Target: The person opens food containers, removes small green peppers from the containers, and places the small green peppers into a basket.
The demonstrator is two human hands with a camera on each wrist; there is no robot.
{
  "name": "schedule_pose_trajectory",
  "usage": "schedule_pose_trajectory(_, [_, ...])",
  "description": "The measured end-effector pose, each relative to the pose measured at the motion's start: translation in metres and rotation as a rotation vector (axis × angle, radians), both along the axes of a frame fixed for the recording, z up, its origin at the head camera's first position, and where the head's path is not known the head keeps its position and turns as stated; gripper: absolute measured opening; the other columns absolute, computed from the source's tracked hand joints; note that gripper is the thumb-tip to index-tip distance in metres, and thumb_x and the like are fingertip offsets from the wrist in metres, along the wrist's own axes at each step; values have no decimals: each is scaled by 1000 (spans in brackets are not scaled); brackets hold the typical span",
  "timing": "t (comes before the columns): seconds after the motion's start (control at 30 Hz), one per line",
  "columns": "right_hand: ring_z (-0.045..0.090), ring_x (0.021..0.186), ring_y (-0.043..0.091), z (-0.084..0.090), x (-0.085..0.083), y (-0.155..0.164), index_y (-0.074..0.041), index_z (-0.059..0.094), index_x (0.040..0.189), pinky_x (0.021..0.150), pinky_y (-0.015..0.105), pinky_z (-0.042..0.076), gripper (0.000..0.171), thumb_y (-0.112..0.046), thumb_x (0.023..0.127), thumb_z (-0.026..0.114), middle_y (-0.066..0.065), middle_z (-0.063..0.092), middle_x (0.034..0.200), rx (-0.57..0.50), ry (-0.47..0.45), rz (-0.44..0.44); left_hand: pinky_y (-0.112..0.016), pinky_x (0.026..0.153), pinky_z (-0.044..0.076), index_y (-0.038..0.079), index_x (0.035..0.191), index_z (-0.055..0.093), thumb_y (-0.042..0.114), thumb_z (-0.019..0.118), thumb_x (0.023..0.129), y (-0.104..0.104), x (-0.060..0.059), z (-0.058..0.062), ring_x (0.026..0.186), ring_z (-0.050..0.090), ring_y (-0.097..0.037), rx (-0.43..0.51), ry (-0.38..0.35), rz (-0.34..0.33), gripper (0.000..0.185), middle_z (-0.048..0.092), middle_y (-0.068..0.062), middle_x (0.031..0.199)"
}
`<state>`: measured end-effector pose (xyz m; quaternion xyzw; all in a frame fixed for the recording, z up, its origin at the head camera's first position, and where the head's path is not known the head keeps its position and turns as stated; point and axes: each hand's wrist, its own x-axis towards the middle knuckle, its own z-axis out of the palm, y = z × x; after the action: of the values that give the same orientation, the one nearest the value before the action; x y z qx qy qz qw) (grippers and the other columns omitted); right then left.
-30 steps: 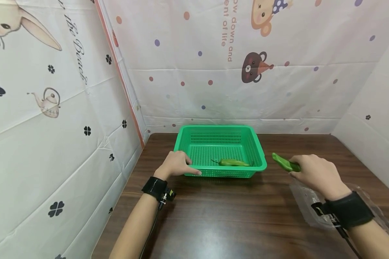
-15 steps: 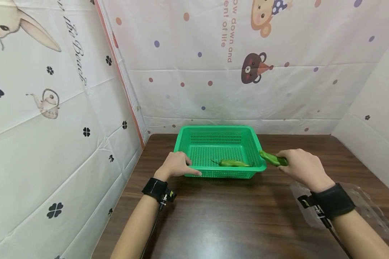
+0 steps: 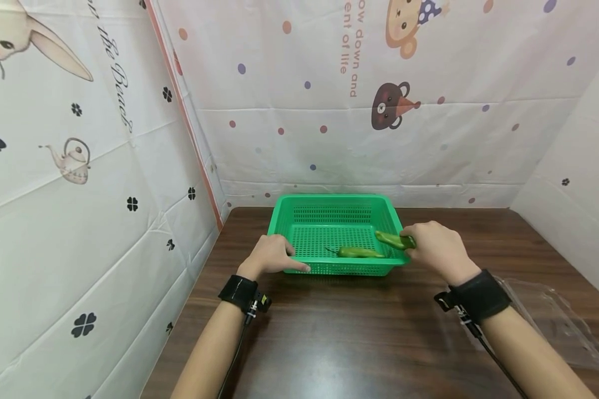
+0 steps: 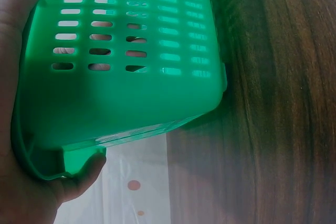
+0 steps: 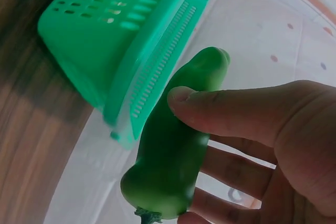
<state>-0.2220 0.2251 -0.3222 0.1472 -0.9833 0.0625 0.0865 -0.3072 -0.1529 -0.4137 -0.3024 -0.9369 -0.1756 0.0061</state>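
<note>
A green plastic basket (image 3: pixel 339 261) with slotted sides stands toward the back of the table. My left hand (image 3: pixel 270 255) grips its front left corner; in the left wrist view the hand lies along the rim of the basket (image 4: pixel 121 100). One long green pepper (image 3: pixel 358 252) rests on the basket floor near the front wall. My right hand (image 3: pixel 436 249) holds a second green pepper (image 3: pixel 393 240) at the basket's right rim, its tip reaching over the inside. In the right wrist view, thumb and fingers pinch this pepper (image 5: pixel 168 156), stem end downward.
A clear plastic tray (image 3: pixel 554 321) lies on the right of the brown wooden table (image 3: pixel 329 338), partly behind the right forearm. Printed white sheets hang at the back (image 3: pixel 259 138) and both sides. A cable runs from each wrist camera.
My right hand has moved left with the pepper, from above the plastic tray to the basket's right rim. The left hand and the basket have stayed put.
</note>
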Motion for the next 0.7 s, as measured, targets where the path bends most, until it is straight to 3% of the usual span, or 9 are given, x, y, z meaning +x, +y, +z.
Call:
schedule_pose_trajectory(0.43, [68,76,25,-4,-29,-28,-8,77,111,55,37,52,31,-8,80,84,11,76,95,21,45,77,-26,51,9,23,50,28,77,71,75,0,-1,-1,53,9,-8,6,-4,6,73,14,13,55])
schedule_pose_trajectory(0.7, [63,69,19,-14,-48,-38,-10,78,102,52,30,44,20,-4,83,79,7,74,87,29,60,136,-26,52,9,24,50,28,78,70,75,0,-2,-1,53,8,-8,5,0,5,73,14,12,55])
